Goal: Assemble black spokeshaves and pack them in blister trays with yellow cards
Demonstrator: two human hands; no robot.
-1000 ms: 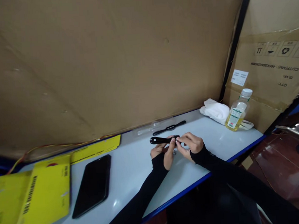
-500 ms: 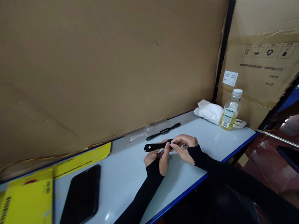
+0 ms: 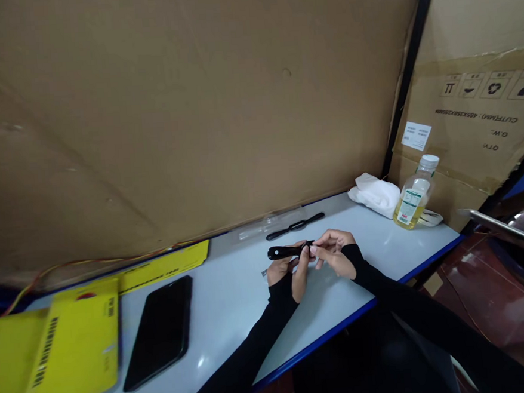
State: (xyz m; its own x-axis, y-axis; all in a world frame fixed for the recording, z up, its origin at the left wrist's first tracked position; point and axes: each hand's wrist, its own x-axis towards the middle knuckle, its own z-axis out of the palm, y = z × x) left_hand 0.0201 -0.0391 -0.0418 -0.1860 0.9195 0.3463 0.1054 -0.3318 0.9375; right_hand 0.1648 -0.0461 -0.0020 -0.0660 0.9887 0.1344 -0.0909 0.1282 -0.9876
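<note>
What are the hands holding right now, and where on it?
Both grip a slim black strap-like piece: left hand under its middle, right hand pinching its right end.
</note>
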